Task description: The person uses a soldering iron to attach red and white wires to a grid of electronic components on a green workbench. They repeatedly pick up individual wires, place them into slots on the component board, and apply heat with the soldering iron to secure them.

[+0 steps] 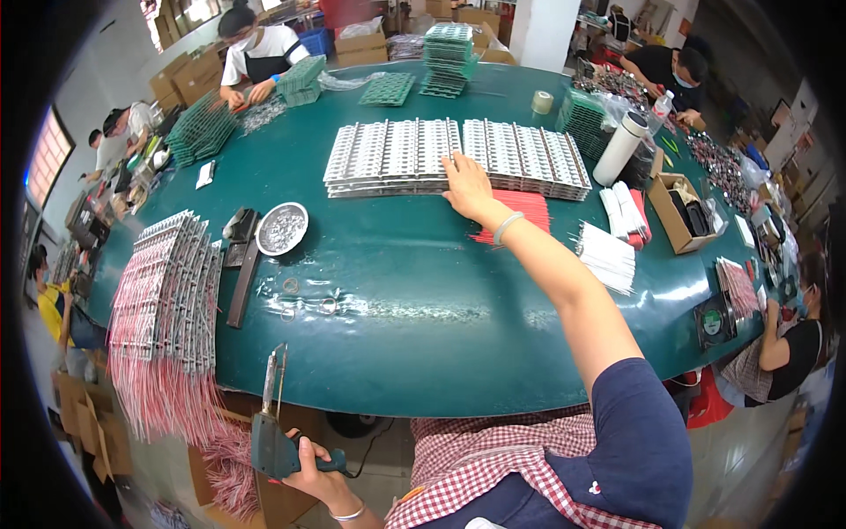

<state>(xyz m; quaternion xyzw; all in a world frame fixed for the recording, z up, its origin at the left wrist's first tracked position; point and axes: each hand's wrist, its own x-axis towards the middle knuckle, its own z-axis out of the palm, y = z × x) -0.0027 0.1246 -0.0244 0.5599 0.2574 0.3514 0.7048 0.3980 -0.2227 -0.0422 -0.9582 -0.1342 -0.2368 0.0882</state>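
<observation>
In my left hand (308, 463) is a dark green soldering gun (273, 445), my fingers wrapped round its handle and its thin metal tip pointing up over the table's near edge. My right hand (469, 187) stretches far across the table, fingers apart. Its fingertips rest at the right front corner of the left stack of white circuit board panels (388, 154), beside the right stack (529, 152). Just right of that hand lies a bundle of red wires (520, 212). White wires (606, 257) lie in a bundle nearer my forearm.
On the left stand stacked panels with red and white wires hanging over the edge (167, 300). Beside them are a metal bowl of small parts (282, 229) and a dark bar (244, 286). A white bottle (621, 148) and cardboard box (683, 216) stand right. Other people work around the table.
</observation>
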